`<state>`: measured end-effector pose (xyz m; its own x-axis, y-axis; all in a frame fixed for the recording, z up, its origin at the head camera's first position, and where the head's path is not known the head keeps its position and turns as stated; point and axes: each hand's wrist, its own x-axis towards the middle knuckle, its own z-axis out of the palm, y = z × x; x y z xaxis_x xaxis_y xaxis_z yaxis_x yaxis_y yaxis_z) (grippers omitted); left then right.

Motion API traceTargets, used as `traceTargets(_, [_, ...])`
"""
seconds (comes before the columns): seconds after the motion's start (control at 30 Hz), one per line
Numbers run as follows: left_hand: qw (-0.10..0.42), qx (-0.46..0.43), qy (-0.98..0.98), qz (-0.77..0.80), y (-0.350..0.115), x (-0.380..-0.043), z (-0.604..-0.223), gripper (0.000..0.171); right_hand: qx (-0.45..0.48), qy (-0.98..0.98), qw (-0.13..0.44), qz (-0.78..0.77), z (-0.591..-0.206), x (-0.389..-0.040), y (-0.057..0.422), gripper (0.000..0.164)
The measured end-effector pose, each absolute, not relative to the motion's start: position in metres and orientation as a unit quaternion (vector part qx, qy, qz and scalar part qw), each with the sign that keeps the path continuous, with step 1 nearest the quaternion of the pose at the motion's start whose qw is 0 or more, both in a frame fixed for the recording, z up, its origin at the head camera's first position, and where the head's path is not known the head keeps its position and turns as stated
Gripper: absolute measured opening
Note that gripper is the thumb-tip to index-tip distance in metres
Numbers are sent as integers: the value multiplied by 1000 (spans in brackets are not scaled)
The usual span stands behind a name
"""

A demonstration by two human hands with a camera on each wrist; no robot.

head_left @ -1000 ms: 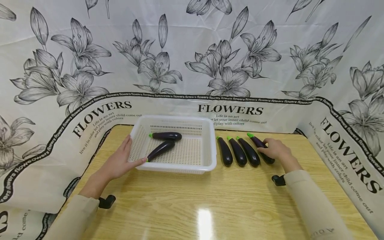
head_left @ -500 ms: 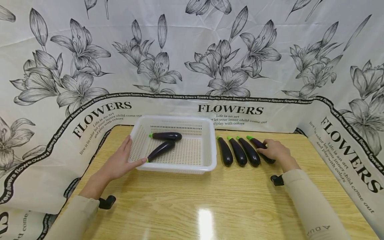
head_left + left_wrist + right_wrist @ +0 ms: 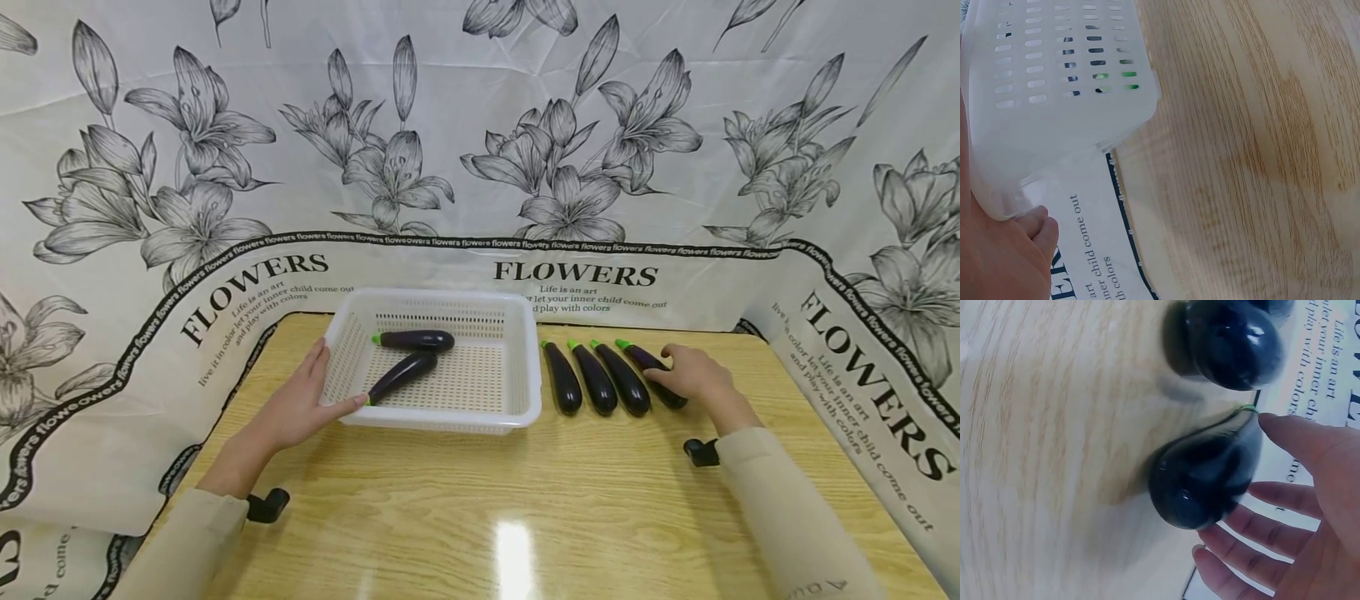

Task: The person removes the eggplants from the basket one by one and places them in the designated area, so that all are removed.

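Observation:
In the head view, a white perforated plastic basket [image 3: 521,362] stands at the table's back with two eggplants [image 3: 416,340] inside. My left hand [image 3: 296,408] holds its left end, thumb at the front rim and fingers along the side; the left wrist view shows fingertips [image 3: 1038,225] curled at the basket's corner. To the right of the basket, several dark purple eggplants with green stem ends lie in a row. My right hand [image 3: 693,375] is at the rightmost eggplant [image 3: 1204,475], its thumb and fingers on opposite sides. The neighbouring eggplant [image 3: 1235,344] lies apart from it.
The wood-grain table [image 3: 450,508] spreads in front of the basket and the row. A white flower-printed cloth [image 3: 420,183] hangs behind and along both sides, close to the basket's back rim. Black camera mounts [image 3: 267,505] jut from both wrists.
My right hand and the rightmost eggplant shift only slightly, the eggplant's stem end moving a little left. My left hand and the basket stay where they were.

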<state>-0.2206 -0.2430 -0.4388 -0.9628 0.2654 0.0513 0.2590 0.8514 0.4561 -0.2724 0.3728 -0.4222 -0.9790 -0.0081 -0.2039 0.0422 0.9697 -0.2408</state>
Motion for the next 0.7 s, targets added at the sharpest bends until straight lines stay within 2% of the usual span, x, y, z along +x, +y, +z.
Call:
traceTargets(0.43, [4, 137, 962, 235, -244, -221, -440, 119, -27, 990, 72, -117, -401, -259, 371, 74])
traceTargets(0.7, [2, 138, 961, 239, -243, -220, -438, 118, -74, 988, 51, -126, -389, -248, 350, 69])
